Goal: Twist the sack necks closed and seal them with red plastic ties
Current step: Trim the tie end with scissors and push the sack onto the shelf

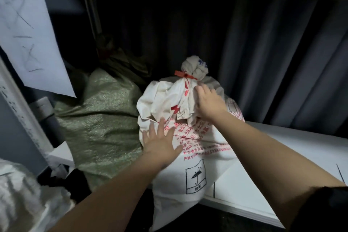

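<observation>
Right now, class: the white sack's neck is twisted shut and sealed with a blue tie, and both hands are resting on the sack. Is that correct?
One detail is wrong: the tie is red, not blue. The head view shows the red plastic tie cinched round the twisted neck of the white sack. The rest stands: the left hand lies flat on the sack and the right hand rests just below the neck.

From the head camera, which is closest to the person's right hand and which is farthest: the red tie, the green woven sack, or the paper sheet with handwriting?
1. Red plastic tie: just above the right hand, cinched round the white sack neck.
2. Green woven sack: to the left, beside the white sack.
3. Handwritten paper sheet: far upper left, hanging from the shelf post.
</observation>
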The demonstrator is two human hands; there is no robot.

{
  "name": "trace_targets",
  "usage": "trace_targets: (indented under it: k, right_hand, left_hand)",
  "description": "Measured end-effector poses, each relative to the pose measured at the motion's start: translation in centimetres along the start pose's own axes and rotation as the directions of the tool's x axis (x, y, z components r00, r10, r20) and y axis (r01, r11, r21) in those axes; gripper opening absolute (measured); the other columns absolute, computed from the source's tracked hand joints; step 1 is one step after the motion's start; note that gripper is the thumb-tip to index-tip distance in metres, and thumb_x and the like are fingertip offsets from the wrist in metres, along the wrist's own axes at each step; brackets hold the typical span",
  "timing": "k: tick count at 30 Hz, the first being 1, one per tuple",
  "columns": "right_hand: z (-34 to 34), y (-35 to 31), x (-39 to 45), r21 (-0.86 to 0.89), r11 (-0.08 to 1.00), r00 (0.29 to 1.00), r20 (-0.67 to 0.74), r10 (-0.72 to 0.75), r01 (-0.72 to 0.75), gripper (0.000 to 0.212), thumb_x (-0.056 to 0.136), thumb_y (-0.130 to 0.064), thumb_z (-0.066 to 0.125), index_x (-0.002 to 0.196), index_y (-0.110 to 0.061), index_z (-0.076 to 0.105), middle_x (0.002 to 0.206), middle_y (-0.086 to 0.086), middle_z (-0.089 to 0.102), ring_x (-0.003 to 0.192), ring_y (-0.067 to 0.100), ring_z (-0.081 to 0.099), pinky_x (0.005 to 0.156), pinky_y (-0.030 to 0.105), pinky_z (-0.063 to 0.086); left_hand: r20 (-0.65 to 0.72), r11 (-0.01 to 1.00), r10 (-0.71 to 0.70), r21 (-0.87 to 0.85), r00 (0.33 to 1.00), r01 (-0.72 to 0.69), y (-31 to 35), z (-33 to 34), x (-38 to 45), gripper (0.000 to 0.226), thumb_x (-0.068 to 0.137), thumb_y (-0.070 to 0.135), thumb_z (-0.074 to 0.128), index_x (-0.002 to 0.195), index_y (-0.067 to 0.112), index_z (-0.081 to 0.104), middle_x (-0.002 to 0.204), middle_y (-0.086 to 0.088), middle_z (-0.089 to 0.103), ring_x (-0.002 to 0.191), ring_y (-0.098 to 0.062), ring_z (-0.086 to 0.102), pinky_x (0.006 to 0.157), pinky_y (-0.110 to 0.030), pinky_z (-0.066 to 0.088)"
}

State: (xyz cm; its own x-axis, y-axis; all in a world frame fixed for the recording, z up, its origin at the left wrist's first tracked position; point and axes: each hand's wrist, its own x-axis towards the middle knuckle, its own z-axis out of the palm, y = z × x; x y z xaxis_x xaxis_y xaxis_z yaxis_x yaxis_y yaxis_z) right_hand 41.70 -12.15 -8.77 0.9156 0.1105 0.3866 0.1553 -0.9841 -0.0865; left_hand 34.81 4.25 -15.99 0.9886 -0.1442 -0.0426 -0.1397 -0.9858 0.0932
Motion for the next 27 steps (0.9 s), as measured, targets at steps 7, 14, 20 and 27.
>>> trace_targets:
  k: [7,14,20,27]
  right_hand:
    - [-1.1,-0.5,-6.7,0.307,0.863,0.898,-0.054,0.437,-0.402,0.060,0.091,-0.042,0.051,0.141,-0.016,0.031,0.141,0.010,0.035,0.126,0.029,0.038,0.099,0.046,0.037]
    - [6.1,-2.0,-12.4,0.512,0.377,0.634,0.563,0.530,-0.771,0.084,0.090,-0.046,0.051,0.151,-0.028,-0.003,0.158,0.012,-0.011,0.142,0.043,0.013,0.116,0.049,0.019]
    - [8.9,-1.8,-9.3,0.608,0.372,0.712,0.568,0.413,-0.701,0.071,0.091,-0.055,0.047,0.150,-0.037,0.012,0.159,0.009,-0.015,0.146,0.035,0.005,0.118,0.048,0.009]
    - [11.0,1.3,-6.9,0.753,0.362,0.835,0.496,0.237,-0.550,0.066,0.091,-0.053,0.049,0.148,-0.035,0.023,0.160,0.001,-0.003,0.148,0.019,0.001,0.117,0.040,0.009]
  left_hand:
    - [0.103,0.997,0.082,0.004,0.991,-0.083,0.2,-0.6,-3.6,0.091,0.077,0.067,0.051,0.149,0.041,0.002,0.156,-0.002,-0.026,0.144,-0.038,-0.012,0.114,-0.060,0.004]
    - [0.090,0.985,0.037,0.162,0.995,-0.052,0.4,1.1,-3.4,0.078,0.088,0.055,0.049,0.150,0.041,0.002,0.149,-0.013,0.028,0.134,-0.037,0.023,0.101,-0.044,0.036]
    - [-0.014,0.968,0.072,0.243,0.997,-0.067,0.2,1.8,-1.2,0.078,0.087,0.064,0.044,0.150,0.040,0.005,0.139,-0.011,0.041,0.123,-0.035,0.034,0.093,-0.040,0.039]
    - [-0.074,0.965,-0.013,0.262,0.997,0.032,1.0,2.6,1.8,0.078,0.086,0.069,0.040,0.149,0.041,0.005,0.143,-0.006,0.035,0.123,-0.033,0.031,0.077,-0.036,0.037]
